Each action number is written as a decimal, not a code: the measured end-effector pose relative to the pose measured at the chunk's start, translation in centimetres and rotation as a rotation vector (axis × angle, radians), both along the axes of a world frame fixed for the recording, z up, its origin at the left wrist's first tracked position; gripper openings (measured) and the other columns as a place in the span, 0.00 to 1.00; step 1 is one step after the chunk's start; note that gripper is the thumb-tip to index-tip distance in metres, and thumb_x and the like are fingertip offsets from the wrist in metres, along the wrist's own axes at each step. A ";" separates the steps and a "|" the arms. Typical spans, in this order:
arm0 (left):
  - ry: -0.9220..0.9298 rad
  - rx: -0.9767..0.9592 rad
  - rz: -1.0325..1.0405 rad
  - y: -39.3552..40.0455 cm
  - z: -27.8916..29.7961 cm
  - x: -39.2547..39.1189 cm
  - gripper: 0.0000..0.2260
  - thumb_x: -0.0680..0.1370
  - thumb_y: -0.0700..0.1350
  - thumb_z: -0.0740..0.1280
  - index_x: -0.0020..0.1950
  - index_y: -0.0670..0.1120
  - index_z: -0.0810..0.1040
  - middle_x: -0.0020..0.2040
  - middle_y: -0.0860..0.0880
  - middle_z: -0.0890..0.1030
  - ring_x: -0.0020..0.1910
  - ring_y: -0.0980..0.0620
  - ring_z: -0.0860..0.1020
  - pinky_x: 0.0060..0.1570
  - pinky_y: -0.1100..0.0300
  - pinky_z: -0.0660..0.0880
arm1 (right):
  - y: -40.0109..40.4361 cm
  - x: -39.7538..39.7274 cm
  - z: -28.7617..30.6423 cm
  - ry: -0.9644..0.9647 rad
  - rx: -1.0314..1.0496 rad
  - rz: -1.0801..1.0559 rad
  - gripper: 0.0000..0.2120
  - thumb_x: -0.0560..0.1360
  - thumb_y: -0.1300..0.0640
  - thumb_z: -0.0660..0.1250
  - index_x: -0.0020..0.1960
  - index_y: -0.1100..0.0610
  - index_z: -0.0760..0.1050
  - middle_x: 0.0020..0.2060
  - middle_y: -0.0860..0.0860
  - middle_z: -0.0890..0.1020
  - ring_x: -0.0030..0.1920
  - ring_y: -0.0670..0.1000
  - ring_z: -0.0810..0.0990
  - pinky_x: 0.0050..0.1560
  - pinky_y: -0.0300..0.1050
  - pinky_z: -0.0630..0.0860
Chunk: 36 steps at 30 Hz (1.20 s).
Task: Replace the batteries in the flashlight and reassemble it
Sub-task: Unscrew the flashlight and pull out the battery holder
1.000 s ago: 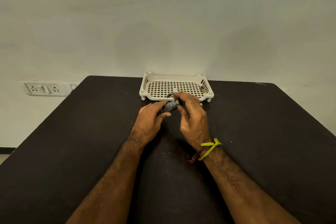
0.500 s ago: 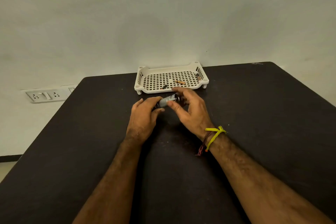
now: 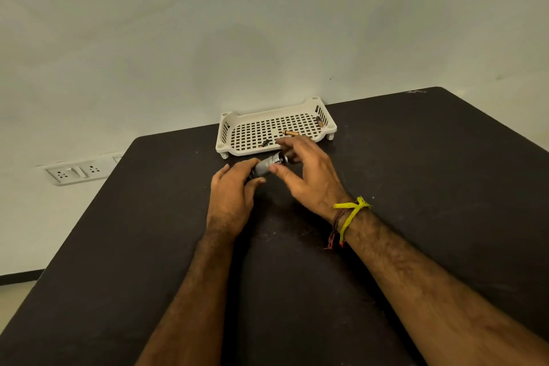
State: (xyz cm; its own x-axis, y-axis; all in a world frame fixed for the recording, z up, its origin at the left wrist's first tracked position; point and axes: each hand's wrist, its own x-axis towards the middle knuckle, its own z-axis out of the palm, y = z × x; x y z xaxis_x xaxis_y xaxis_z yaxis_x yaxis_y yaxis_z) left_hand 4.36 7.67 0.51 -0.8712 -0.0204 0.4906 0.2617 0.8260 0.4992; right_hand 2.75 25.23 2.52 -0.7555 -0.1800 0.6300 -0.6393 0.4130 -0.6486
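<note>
Starting at the far left, a white wall socket strip sits on the pale wall just beyond the edge of the dark tabletop. Moving right, the left hand is curled around one end of the flashlight, its fingers and thumb closed on the grey barrel so that this end is hidden inside the grip. The flashlight lies tilted, its right end higher and farther away, just above the tabletop and just in front of the basket; whether it touches the surface cannot be told. A shiny metal ring shows near its right end, and the dark part beyond that is mostly covered by the right hand, whose thumb presses the barrel from the near side while the fingers arch over the top, pinching it. Behind both hands stands a white perforated plastic basket against the wall, its front rim partly blocked by the right fingers. Inside it lie three small batteries: a dark one near the front left, a copper-topped one in the middle, and another by the right wall, too small to make out clearly. On the right wrist sits a yellow knotted thread with a reddish-brown cord beside it. Both forearms run off the bottom edge.
</note>
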 end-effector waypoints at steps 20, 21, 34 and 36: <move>-0.052 0.182 -0.010 -0.8 -0.3 -0.5 0.17 0.78 0.49 0.69 0.67 0.49 0.77 0.59 0.51 0.82 0.56 0.54 0.78 0.59 0.59 0.72 | 1.4 -1.4 -0.3 -0.219 -0.381 -0.123 0.11 0.74 0.63 0.75 0.51 0.50 0.80 0.54 0.52 0.83 0.55 0.51 0.83 0.58 0.51 0.81; -0.061 0.216 -0.006 -0.9 -0.4 -0.5 0.17 0.78 0.49 0.69 0.67 0.49 0.77 0.59 0.52 0.82 0.55 0.55 0.78 0.57 0.61 0.72 | 1.8 -1.7 -0.6 -0.243 -0.347 -0.207 0.11 0.73 0.62 0.76 0.49 0.49 0.78 0.52 0.51 0.83 0.54 0.51 0.83 0.56 0.51 0.82; -0.120 0.361 -0.117 -1.4 -0.3 -0.4 0.15 0.77 0.43 0.72 0.63 0.53 0.79 0.55 0.58 0.82 0.54 0.60 0.79 0.52 0.73 0.70 | 4.7 -3.8 -2.7 -0.411 0.037 -0.688 0.13 0.67 0.53 0.80 0.36 0.52 0.75 0.36 0.48 0.81 0.50 0.57 0.81 0.50 0.53 0.80; -0.122 0.367 -0.121 -1.5 -0.3 -0.4 0.15 0.77 0.43 0.72 0.63 0.52 0.79 0.56 0.57 0.82 0.55 0.59 0.79 0.54 0.68 0.72 | 4.5 -3.7 -2.7 -0.400 0.061 -0.686 0.13 0.67 0.52 0.81 0.38 0.52 0.76 0.40 0.50 0.81 0.52 0.56 0.79 0.50 0.48 0.76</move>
State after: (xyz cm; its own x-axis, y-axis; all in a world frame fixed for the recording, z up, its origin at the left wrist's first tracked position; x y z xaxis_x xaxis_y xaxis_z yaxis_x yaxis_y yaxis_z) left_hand 3.92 6.21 0.20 -0.9293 -0.0685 0.3628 0.2672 0.5536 0.7888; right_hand -0.92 29.78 -0.18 -0.8771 0.3817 0.2916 0.0470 0.6723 -0.7388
